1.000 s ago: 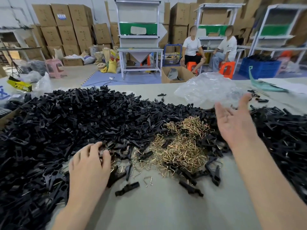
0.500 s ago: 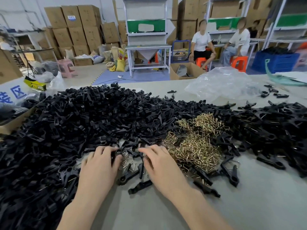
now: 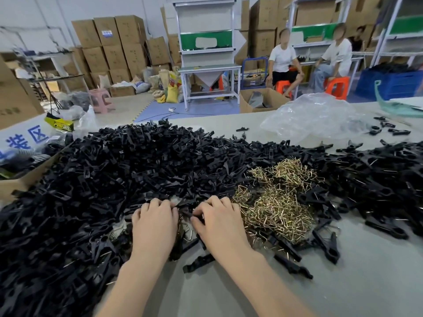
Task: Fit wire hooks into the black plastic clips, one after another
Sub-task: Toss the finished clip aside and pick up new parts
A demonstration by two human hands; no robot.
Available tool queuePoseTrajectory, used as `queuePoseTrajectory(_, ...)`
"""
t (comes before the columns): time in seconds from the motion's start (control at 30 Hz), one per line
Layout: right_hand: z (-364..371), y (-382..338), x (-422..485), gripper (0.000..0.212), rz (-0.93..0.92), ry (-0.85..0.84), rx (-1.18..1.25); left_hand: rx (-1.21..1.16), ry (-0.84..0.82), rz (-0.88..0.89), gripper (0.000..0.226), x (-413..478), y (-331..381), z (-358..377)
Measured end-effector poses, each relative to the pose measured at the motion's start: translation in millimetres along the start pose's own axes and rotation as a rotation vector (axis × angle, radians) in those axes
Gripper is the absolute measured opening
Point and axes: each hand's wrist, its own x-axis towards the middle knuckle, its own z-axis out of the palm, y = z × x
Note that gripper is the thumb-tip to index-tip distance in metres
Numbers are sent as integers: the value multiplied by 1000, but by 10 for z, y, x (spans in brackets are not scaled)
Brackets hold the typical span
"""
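Observation:
A large heap of black plastic clips (image 3: 142, 170) covers the left and middle of the table. Just right of centre lies a pile of brass-coloured wire hooks (image 3: 274, 204). My left hand (image 3: 154, 225) and my right hand (image 3: 219, 223) meet at the heap's near edge, backs up and fingers curled. Between their fingertips they pinch one black clip (image 3: 188, 213). A few loose wire hooks (image 3: 186, 233) lie on the table under the hands. The palms and whatever else they hold are hidden.
More black clips (image 3: 377, 179) are spread on the right. A crumpled clear plastic bag (image 3: 315, 115) lies at the back right. A cardboard box (image 3: 20, 181) stands at the table's left edge. Single clips (image 3: 199, 263) lie on the grey table (image 3: 343, 282) near me. Two people sit beyond.
A second ago my right hand was raised and open over the right side; it came down to the centre beside my left hand. Both hands now pinch a clip together.

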Motion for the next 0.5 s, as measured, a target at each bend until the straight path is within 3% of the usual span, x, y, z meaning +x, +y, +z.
queuePoseTrajectory(0.13, -147, 73, -46, 15, 37, 56, 246, -133, 73, -21, 28, -68, -55, -103)
queuePoseTrajectory(0.2, -270, 110, -76, 5, 164, 68, 571, -303, 136, 5, 23, -123, -75, -202)
queuePoseTrajectory(0.3, -390, 219, -132, 13, 313, 70, 1054, -566, 252, 23, 16, -244, 7, -369)
queuePoseTrajectory(0.4, -413, 291, -166, 25, 399, 89, 1400, -883, 189, -39, 8, -365, 190, -399)
queuePoseTrajectory(0.5, -385, 276, -178, 29, 425, 67, 1506, -1062, 63, -12, 16, -422, 316, -369)
